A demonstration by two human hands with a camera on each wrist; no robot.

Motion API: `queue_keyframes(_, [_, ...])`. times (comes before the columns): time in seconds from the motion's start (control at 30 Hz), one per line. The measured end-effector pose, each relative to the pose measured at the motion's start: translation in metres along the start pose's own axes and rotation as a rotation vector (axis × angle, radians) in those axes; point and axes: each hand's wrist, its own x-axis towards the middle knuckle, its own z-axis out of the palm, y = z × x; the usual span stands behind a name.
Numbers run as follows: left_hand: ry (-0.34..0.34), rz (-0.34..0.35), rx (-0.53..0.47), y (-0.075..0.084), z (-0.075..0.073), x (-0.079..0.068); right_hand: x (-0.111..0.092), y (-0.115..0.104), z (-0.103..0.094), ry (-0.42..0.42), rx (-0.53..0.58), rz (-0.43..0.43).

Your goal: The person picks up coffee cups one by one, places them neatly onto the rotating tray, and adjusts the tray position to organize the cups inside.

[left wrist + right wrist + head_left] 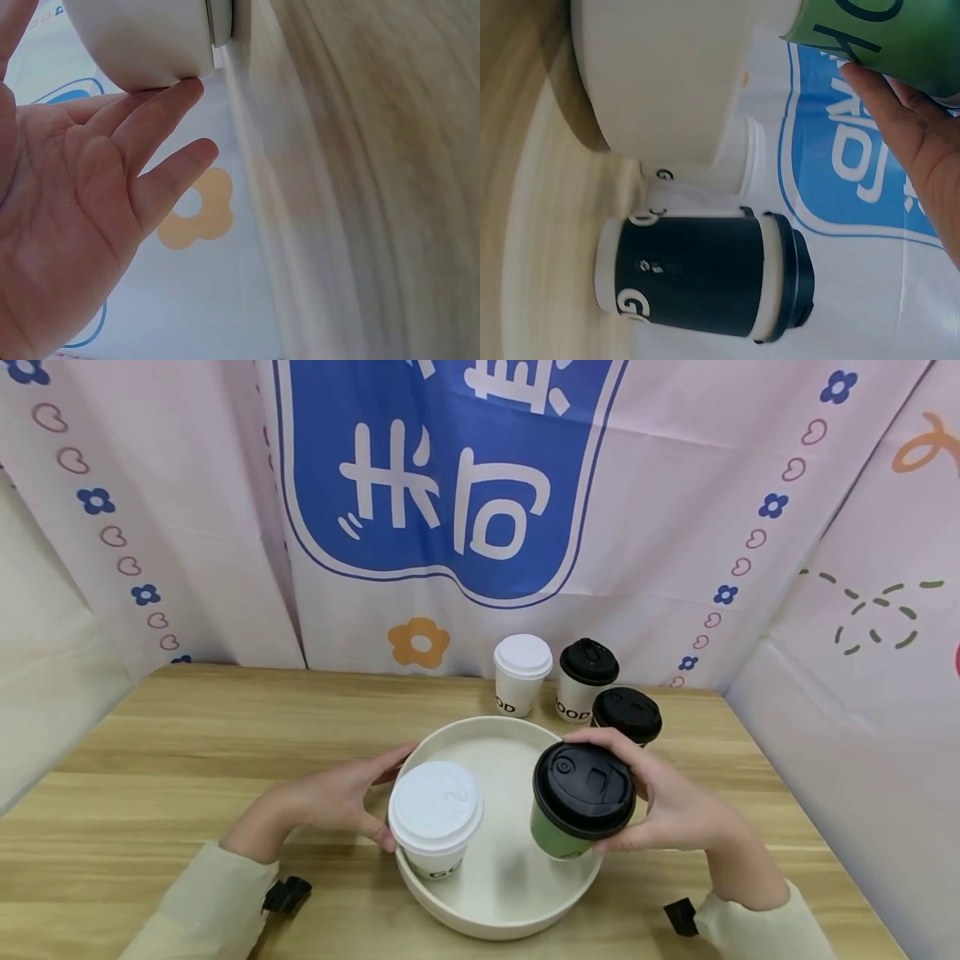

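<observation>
Inside a round off-white tray [498, 931] stands a white paper cup with a white lid [437, 802], on the left. My left hand [322, 806] is beside it, thumb tip close to cup and rim; whether it touches the cup I cannot tell. In the left wrist view, fairly straight fingers touch the tray's outer wall [150, 41]. With thumb and fingers around its side, my right hand [675, 802] grips a green paper cup with a black lid [558, 839] over the tray's right part. The right wrist view shows this green cup [900, 37] above rim height.
Behind the tray stand a white cup with a white lid [521, 681], a white cup with a black lid [588, 672] and a dark cup with a black lid [697, 274]. The wooden table [187, 752] meets a printed cloth [360, 627] at the back.
</observation>
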Motion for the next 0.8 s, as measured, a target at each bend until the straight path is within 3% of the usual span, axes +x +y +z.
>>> queue_keyframes(0.4, [0.005,0.005,0.010,-0.002,-0.001,0.002,0.010,0.005,0.024,-0.093,0.020,0.048])
queue_keyframes(0.8, [0.005,-0.001,0.033,0.001,0.000,0.003,0.013,0.010,0.037,-0.178,0.083,0.028])
